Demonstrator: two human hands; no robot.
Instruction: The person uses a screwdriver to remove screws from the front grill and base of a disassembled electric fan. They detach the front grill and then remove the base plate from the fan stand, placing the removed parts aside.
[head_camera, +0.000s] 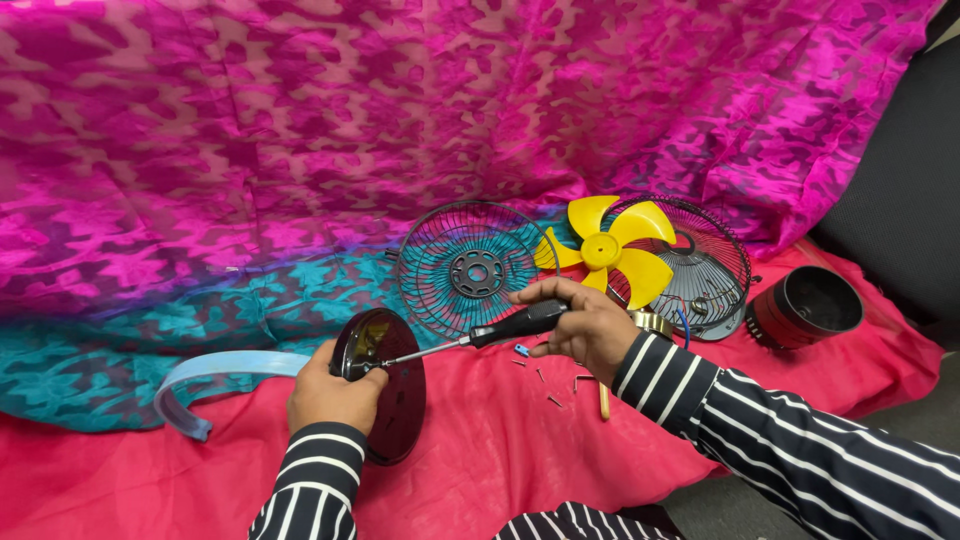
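The fingers (545, 296) of the right hand (585, 325) are wrapped tight around the black handle of a screwdriver (470, 340), whose thin shaft runs leftward and down to meet the face of a round black fan base plate (392, 390). The left hand (330, 392) grips that plate from behind and below, its fingers curled closed on the rim so that the disc stands on edge, tilted toward the camera, just above the red cloth (480, 450) that covers the tabletop. Where exactly the tip touches the plate I cannot tell, as glare hides the spot.

Judging from how things lie, the fan is already well taken apart. A black wire grille (455, 225) leans against the draped pink and teal fabric (300, 120) behind, and just beside it the yellow fan blade (601, 250) rests in front of the second wire guard (712, 262), with bits of wiring showing below it. A black cylindrical housing (805, 305) lies well apart on the right, and a pale blue curved plastic band (215, 375) lies on the left near the plate. Several small loose screws (550, 385) are scattered on the red cloth under the right hand, close to a small blue piece (521, 350). The base plate looks to be the part in work, with its fastening not yet finished.
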